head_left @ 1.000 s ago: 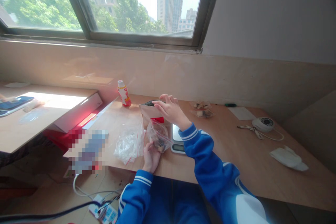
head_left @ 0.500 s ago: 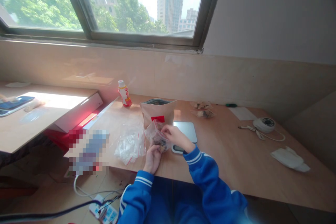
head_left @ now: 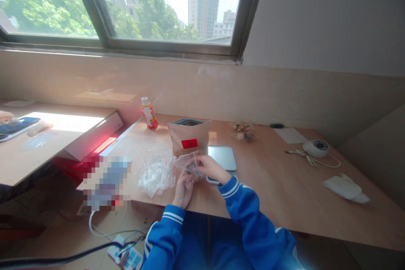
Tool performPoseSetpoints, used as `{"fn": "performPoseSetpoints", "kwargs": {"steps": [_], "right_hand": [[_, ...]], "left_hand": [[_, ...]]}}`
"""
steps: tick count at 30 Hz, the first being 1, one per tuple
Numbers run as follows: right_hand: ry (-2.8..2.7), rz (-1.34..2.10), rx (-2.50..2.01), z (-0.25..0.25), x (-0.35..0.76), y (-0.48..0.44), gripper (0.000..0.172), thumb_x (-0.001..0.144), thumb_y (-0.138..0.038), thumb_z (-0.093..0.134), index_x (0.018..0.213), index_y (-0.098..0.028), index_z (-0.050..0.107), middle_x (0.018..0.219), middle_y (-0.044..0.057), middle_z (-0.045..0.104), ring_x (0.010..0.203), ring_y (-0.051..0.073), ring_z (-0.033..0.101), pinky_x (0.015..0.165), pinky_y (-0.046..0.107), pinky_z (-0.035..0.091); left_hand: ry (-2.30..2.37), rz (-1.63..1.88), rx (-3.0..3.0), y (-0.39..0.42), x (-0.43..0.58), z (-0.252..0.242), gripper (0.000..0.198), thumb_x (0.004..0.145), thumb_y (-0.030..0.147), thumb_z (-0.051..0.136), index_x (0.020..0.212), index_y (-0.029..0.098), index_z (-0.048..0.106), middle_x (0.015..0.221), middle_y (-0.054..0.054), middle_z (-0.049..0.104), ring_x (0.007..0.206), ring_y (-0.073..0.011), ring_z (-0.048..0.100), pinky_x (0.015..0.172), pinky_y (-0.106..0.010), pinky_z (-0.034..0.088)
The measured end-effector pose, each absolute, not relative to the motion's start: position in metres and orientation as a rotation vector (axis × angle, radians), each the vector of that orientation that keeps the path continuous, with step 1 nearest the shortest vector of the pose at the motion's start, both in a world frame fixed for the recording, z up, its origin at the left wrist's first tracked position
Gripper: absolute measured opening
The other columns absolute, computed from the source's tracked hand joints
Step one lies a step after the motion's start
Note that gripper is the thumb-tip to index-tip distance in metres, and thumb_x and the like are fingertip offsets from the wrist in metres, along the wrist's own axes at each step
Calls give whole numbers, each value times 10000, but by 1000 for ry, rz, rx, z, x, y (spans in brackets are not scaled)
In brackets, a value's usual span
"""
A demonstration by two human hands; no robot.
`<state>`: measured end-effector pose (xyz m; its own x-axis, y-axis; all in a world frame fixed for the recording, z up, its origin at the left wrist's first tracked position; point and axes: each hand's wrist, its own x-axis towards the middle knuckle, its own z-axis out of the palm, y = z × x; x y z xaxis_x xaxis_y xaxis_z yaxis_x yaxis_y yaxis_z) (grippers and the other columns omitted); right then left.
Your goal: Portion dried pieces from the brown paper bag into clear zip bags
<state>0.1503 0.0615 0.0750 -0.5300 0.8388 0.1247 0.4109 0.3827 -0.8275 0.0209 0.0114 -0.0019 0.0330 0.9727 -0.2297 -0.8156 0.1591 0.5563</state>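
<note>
A small clear zip bag [head_left: 186,163] with dark brown pieces inside is between my two hands, in front of the standing kraft pouch. My left hand [head_left: 184,188] grips its lower part from below. My right hand [head_left: 207,166] pinches the bag's red-edged side. The kraft pouch [head_left: 190,137] has a red label and an open top. Just behind my right hand lies a silver scale [head_left: 223,157], partly covered by that hand. To the left of my left hand is a pile of clear zip bags [head_left: 155,177].
A bottle [head_left: 149,113] stands at the back left. Filled bags [head_left: 243,131], white paper [head_left: 291,135], a dome camera [head_left: 316,148] and a crumpled white bag [head_left: 346,188] lie rightward. Another person's hand [head_left: 5,117] is over the left table.
The small bag has turned, its red edge swinging from the upper left to the right beside my right hand. The red label on the pouch is now fully visible.
</note>
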Motion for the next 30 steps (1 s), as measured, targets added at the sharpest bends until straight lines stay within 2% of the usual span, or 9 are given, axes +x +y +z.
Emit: {"fn": "performPoseSetpoints", "kwargs": {"steps": [3,6,12,18,22,26,30], "right_hand": [[-1989,1162,-1045,80,153,61,270,726,-33,564,903,-166,718,867,40,730,769,179,664,702,283,522],[-1885,1131,-1089,86,154,62,250,707,-46,582,889,-158,709,893,54,728,793,179,663,735,302,526],[-1736,903,-1117,107,154,65,207,754,-125,584,927,-179,684,925,49,722,824,171,674,783,318,529],[-1667,627,-960,169,148,80,217,842,-253,576,1040,-209,653,1058,60,697,880,174,670,828,319,534],[-1735,371,-945,200,133,105,238,884,-174,514,1092,-195,627,1088,71,661,985,180,635,868,298,508],[-1954,271,-972,190,125,118,323,888,-69,442,1117,-206,624,1126,64,637,1070,176,601,913,285,479],[-2109,281,-914,167,132,116,329,942,-152,414,1212,-232,583,1180,53,638,1117,171,570,965,314,452]], "left_hand": [[632,1387,290,12,21,-3,473,700,30,610,1148,184,629,1049,-56,705,917,-151,662,834,-256,503],[653,1389,267,12,21,-2,442,726,44,621,1148,175,621,1038,-63,712,908,-152,672,841,-261,516],[676,1425,185,13,23,-2,348,740,15,621,1048,177,622,1032,-49,707,935,-153,676,881,-286,531],[718,1419,116,15,23,-7,303,739,-14,614,974,177,605,921,-25,699,841,-128,687,837,-267,558],[730,1418,101,14,22,-5,299,738,-17,613,967,174,593,923,-27,684,834,-126,687,804,-250,568],[740,1417,101,13,22,-2,290,725,-25,628,939,166,588,907,-30,681,811,-122,686,789,-245,567],[724,1414,130,13,23,-2,273,731,-4,639,942,164,596,920,-34,681,837,-133,686,834,-263,558]]}}
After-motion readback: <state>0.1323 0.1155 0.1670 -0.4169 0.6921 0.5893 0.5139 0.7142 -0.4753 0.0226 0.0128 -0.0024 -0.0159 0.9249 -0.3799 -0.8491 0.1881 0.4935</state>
